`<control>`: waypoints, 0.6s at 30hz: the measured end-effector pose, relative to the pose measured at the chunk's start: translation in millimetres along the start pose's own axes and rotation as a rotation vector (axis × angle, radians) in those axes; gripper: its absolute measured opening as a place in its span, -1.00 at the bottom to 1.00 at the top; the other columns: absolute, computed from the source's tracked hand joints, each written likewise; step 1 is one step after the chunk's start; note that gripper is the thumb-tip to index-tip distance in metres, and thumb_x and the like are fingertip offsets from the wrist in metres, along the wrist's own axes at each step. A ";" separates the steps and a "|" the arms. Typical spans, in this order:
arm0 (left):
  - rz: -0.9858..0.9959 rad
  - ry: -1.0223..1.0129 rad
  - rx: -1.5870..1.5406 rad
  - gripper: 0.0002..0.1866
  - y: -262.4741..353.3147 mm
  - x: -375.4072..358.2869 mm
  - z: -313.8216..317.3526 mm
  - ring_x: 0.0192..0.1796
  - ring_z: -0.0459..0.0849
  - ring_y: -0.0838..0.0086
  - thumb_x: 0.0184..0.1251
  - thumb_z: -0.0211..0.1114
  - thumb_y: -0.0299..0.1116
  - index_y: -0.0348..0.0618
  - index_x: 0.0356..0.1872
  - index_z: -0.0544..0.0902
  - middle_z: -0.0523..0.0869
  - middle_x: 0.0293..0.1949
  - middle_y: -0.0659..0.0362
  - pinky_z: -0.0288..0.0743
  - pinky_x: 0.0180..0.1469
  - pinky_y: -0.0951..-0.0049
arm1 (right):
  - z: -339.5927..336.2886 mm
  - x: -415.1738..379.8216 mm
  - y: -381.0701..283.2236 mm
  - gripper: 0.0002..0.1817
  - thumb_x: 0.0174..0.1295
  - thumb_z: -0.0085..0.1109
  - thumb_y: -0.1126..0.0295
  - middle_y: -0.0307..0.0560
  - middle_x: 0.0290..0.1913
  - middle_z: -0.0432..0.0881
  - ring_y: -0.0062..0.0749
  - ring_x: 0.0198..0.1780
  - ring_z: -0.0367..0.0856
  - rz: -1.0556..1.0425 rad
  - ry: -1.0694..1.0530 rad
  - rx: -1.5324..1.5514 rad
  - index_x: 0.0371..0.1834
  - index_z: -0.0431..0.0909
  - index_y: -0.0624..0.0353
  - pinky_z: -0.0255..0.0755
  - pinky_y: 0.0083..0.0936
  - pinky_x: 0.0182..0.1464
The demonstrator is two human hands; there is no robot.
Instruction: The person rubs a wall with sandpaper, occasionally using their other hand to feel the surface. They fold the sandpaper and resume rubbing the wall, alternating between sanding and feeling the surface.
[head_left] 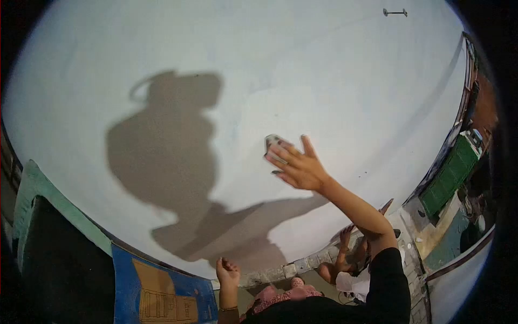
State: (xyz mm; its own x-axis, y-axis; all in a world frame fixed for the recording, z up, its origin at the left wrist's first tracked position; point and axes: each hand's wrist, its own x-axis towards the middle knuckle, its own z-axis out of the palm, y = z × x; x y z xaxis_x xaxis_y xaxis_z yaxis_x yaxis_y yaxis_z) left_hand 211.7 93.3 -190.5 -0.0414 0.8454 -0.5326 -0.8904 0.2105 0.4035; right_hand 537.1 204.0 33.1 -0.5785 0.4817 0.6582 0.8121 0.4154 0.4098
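A broad pale wall (pixel 324 65) fills most of the view. Against it, right of centre, my right hand (pixel 303 167) presses a small folded piece that looks like sandpaper (pixel 274 141), pale with dark patches and dark edges. Its fingers lie over the piece and the thumb sticks out upward; part of the piece is hidden under them. Low down near the foot of the wall, my left hand (pixel 228 271) is curled into a loose fist, with nothing seen in it.
Left stand a green-edged dark panel (pixel 65 254) and a blue board with a brown printed patch (pixel 124 286). Beside my right arm, another person (pixel 345 264) sits low near the wall's foot. A green panel (pixel 450 173) stands right. A metal fixture (pixel 395 12) is on the wall.
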 end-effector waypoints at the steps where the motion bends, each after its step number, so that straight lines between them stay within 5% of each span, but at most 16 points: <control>1: -0.036 0.089 0.036 -0.64 -2.0 6.2 -16.5 -0.66 0.26 0.57 0.52 -0.04 -0.13 -0.04 -0.49 0.43 0.35 -0.66 0.30 0.20 -0.56 0.49 | -5.2 -2.4 9.5 -0.37 0.30 0.04 0.02 -0.24 0.50 0.13 -0.30 0.52 -0.01 0.039 0.119 -0.109 0.44 0.21 -0.17 -0.47 0.11 0.48; 4: -0.076 0.020 0.171 -0.65 -2.0 37.2 -91.1 -0.67 0.22 0.56 0.52 -0.05 -0.18 -0.07 -0.50 0.45 0.34 -0.68 0.27 0.21 -0.55 0.44 | -25.7 -4.8 43.6 -0.26 0.35 -0.08 0.07 0.12 0.53 -0.05 -0.15 0.56 -0.18 0.514 0.376 -0.068 0.48 -0.03 0.25 -0.60 0.09 0.46; 5: -0.101 -0.055 0.298 -0.66 -3.2 42.8 -122.1 -0.67 0.22 0.55 0.52 -0.05 -0.21 -0.06 -0.51 0.45 0.33 -0.68 0.26 0.22 -0.55 0.43 | -32.2 -5.2 44.7 -0.24 0.33 -0.05 0.07 0.14 0.53 -0.07 -0.14 0.57 -0.21 0.664 0.492 0.069 0.49 -0.04 0.25 -0.60 0.09 0.46; 8: -0.159 0.047 0.521 -0.69 -14.5 57.3 -191.5 -0.65 0.31 0.48 0.49 -0.02 -0.25 -0.10 -0.48 0.49 0.38 -0.68 0.20 0.28 -0.53 0.39 | 5.9 -17.0 19.5 -0.17 0.29 0.00 -0.04 0.13 0.52 -0.04 -0.14 0.55 -0.15 0.527 0.352 0.059 0.48 -0.01 0.23 -0.61 0.16 0.44; 10: -0.099 0.158 1.126 -0.70 -28.9 63.1 -235.0 -0.54 0.50 0.41 0.45 0.02 -0.24 -0.21 -0.42 0.52 0.51 -0.59 0.11 0.39 -0.48 0.35 | 29.7 -31.8 -21.2 -0.19 0.27 0.02 -0.09 0.02 0.52 0.02 -0.24 0.53 -0.04 0.305 0.089 0.081 0.46 0.09 0.18 -0.60 0.20 0.42; 12: 0.103 -0.225 2.139 -0.69 -29.4 77.0 -318.0 -0.39 0.62 0.38 0.39 0.10 -0.20 -0.31 -0.30 0.57 0.62 -0.47 0.05 0.48 -0.38 0.28 | 32.5 -40.7 -30.2 -0.22 0.26 0.03 -0.09 -0.04 0.51 0.06 -0.29 0.52 0.03 0.124 -0.033 0.074 0.44 0.15 0.15 -0.59 0.22 0.42; 14: -0.263 -0.676 1.412 -0.80 20.4 51.9 -391.6 -0.09 0.70 0.30 0.36 0.16 -0.38 -0.28 -0.14 0.62 0.68 -0.27 0.07 0.53 -0.15 0.31 | 30.5 -41.8 -22.0 -0.31 0.28 0.05 -0.03 -0.16 0.50 0.12 -0.38 0.49 0.10 0.207 0.062 -0.124 0.40 0.25 0.09 -0.59 0.20 0.42; 16: -0.447 -0.151 1.734 -0.80 6.1 54.8 -384.9 -0.09 0.70 0.30 0.36 0.16 -0.38 -0.28 -0.14 0.62 0.68 -0.27 0.07 0.53 -0.14 0.31 | 7.4 -34.3 -5.8 -0.32 0.29 0.03 0.02 -0.01 0.51 0.06 -0.24 0.53 0.00 0.531 0.284 -0.062 0.42 0.22 0.12 -0.63 0.16 0.41; 18: -0.485 -0.075 1.776 -0.80 -0.1 55.0 -373.2 -0.09 0.70 0.30 0.36 0.16 -0.39 -0.28 -0.13 0.62 0.68 -0.27 0.08 0.53 -0.13 0.30 | 2.4 -30.7 -3.1 -0.31 0.28 0.02 0.07 0.14 0.52 -0.01 -0.10 0.55 -0.10 0.744 0.433 0.098 0.43 0.19 0.15 -0.69 0.16 0.40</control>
State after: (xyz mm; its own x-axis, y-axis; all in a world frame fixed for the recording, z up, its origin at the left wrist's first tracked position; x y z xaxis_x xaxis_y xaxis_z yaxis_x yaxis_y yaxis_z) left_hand 40.4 -43.4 -497.5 0.1043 0.5666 -0.8174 0.6554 0.5790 0.4850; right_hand 552.1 189.8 10.1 0.1964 0.3265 0.9246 0.9464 0.1835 -0.2658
